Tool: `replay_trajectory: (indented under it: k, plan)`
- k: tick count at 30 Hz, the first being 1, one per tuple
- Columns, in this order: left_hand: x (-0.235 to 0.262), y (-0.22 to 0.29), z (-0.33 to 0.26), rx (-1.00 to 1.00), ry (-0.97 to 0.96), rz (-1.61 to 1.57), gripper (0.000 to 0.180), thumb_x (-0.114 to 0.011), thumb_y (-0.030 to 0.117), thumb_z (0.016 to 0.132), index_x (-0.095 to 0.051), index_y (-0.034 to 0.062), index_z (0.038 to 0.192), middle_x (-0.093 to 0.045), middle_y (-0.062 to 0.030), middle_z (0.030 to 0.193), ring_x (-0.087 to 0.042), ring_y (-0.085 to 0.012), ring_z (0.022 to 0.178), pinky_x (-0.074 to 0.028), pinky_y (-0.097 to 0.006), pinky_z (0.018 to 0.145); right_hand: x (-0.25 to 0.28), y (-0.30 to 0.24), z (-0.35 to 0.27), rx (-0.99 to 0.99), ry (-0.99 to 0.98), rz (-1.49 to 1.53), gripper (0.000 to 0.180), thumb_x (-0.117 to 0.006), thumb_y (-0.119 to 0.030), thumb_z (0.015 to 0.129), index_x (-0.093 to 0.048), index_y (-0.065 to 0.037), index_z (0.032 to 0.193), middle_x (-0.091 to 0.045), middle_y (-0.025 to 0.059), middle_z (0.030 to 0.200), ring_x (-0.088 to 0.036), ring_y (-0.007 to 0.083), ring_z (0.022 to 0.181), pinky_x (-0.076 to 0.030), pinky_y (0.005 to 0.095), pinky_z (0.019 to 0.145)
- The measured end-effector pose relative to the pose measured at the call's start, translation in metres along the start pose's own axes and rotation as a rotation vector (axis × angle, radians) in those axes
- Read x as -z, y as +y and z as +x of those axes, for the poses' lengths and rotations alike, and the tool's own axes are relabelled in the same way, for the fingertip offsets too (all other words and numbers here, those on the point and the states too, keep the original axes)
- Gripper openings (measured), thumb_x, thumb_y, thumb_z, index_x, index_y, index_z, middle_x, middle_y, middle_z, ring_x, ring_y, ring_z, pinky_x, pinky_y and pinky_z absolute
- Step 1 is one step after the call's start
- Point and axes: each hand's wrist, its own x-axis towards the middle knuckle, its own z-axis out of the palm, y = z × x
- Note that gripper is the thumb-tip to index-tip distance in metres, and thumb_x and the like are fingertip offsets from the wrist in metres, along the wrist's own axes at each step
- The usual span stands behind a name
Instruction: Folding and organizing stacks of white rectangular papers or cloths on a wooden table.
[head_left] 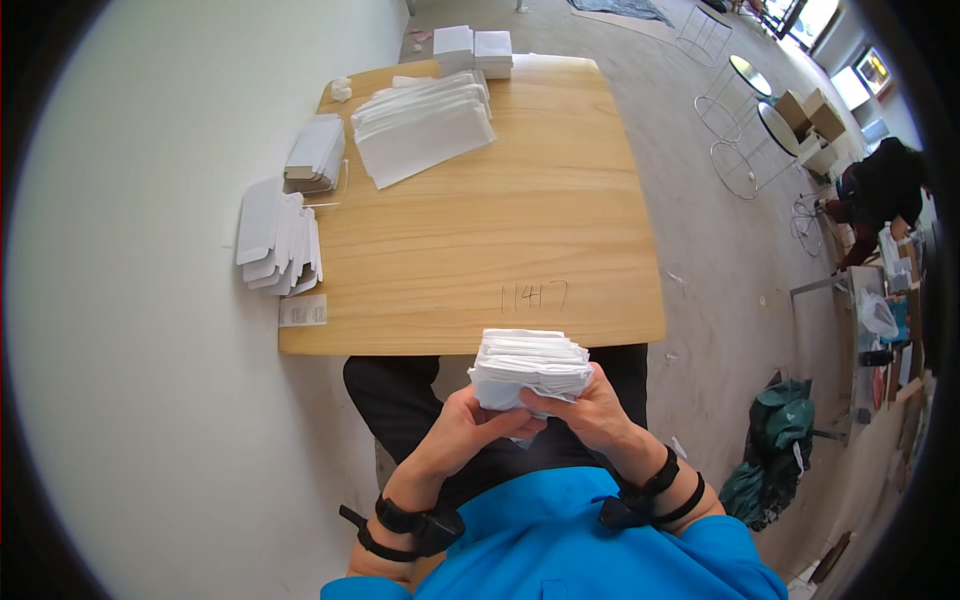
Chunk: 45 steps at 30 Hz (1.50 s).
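I hold a thick stack of folded white paper pieces (530, 362) over my lap, just off the near edge of the wooden table (540, 220). My left hand (480, 425) grips the stack's lower left side, its thumb pointing toward the other hand. My right hand (590, 410) is closed round the lower right side, thumb across the front. The layered edges of the stack face up and away from me. Its underside and some of my fingertips are hidden.
A fanned pile of white paper sheets or sleeves (425, 125) lies at the table's far left. White box stacks (453, 48) stand behind it. Flat white cartons (275, 235) line the left edge by the wall. Stools (750, 75) and a bending person (880, 190) are at right.
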Motion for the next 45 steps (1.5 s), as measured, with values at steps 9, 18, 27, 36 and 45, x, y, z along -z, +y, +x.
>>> replay_trajectory:
  k: [9,18,27,36,45]
  plan:
    - [-0.007,-0.006,-0.005,-0.135,0.019,-0.046,0.024,-0.066,0.005,0.087,-0.064,-0.0021,0.111,-0.068,-0.0090,0.103,-0.065,-0.0158,0.093,-0.054,-0.030,0.081,0.000,-0.017,-0.008,-0.116,-0.070,-0.049,0.040,-0.070,-0.011,0.085,-0.058,-0.001,0.121,-0.065,0.0077,0.105,-0.061,0.0125,0.094,-0.053,0.0250,0.072]
    - [-0.010,-0.014,-0.016,-0.283,0.135,0.217,0.026,-0.073,0.002,0.080,-0.068,0.0012,0.106,-0.070,-0.0060,0.098,-0.063,-0.0109,0.086,-0.052,-0.024,0.075,0.014,-0.025,-0.031,0.485,0.321,-0.787,0.051,-0.081,-0.012,0.068,-0.055,-0.002,0.110,-0.060,0.0147,0.111,-0.058,0.0268,0.103,-0.047,0.0351,0.088]
    - [-0.013,-0.020,-0.014,-0.260,0.140,0.131,0.030,-0.076,0.000,0.077,-0.068,0.0019,0.106,-0.069,-0.0052,0.095,-0.063,-0.0106,0.085,-0.051,-0.024,0.075,0.007,-0.023,-0.036,0.436,0.290,-0.895,0.032,-0.082,-0.005,0.063,-0.068,-0.007,0.091,-0.059,0.0076,0.090,-0.054,0.0209,0.081,-0.046,0.0297,0.068]
    - [0.016,-0.044,-0.016,-0.401,0.066,0.066,0.067,-0.046,0.057,0.093,-0.059,-0.0064,0.112,-0.066,-0.0116,0.103,-0.060,-0.0156,0.094,-0.048,-0.030,0.081,0.013,-0.023,-0.046,0.722,0.091,-0.993,0.027,-0.082,-0.005,0.059,-0.073,-0.014,0.082,-0.062,0.0030,0.089,-0.053,0.0194,0.080,-0.044,0.0288,0.065]
    - [-0.001,-0.008,-0.021,-0.278,0.149,0.083,0.021,-0.066,0.010,0.088,-0.065,-0.0019,0.105,-0.068,-0.0072,0.094,-0.062,-0.0116,0.084,-0.051,-0.026,0.074,0.016,-0.036,-0.042,0.625,-0.046,-0.851,0.023,-0.078,-0.023,0.071,-0.072,-0.006,0.086,-0.064,0.0102,0.094,-0.058,0.0227,0.081,-0.045,0.0322,0.069]
